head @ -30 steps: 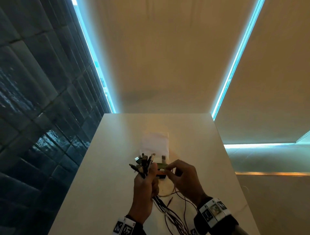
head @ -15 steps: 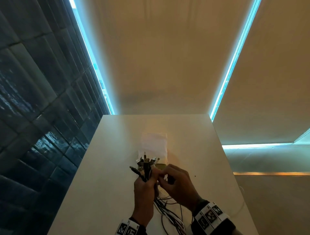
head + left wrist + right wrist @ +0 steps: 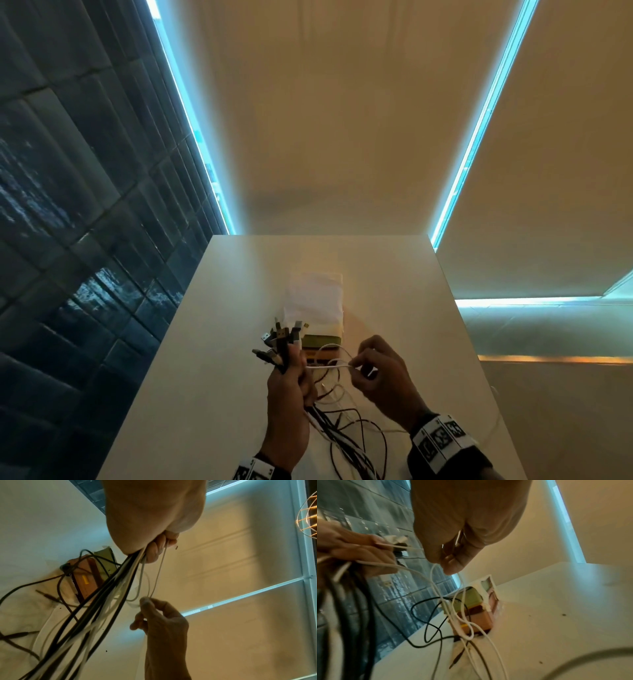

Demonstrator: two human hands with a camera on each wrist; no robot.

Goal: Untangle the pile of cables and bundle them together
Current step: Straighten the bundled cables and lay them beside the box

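My left hand (image 3: pixel 291 380) grips a bunch of black and white cables (image 3: pixel 337 435), with several plug ends (image 3: pixel 279 337) fanned out above the fist. From the wrist view the strands (image 3: pixel 109 588) trail down out of that fist (image 3: pixel 154 545) toward the table. My right hand (image 3: pixel 363 365) pinches a thin white cable (image 3: pixel 329 366) drawn taut sideways from the left fist. The same white cable (image 3: pixel 399 546) runs between the left hand (image 3: pixel 351 550) and the right fingertips (image 3: pixel 447 566), and loops (image 3: pixel 464 622) hang below.
A white table (image 3: pixel 212 377) holds a stack of small coloured boxes (image 3: pixel 322 342) under a white wrapper (image 3: pixel 315 298), just beyond the hands. Loose black cable ends (image 3: pixel 426 626) lie on the table. Dark tiled wall (image 3: pixel 68 240) runs along the left.
My right hand has moved right, away from the left fist, drawing a white cable out of the bunch. The left hand still holds the bunch upright.
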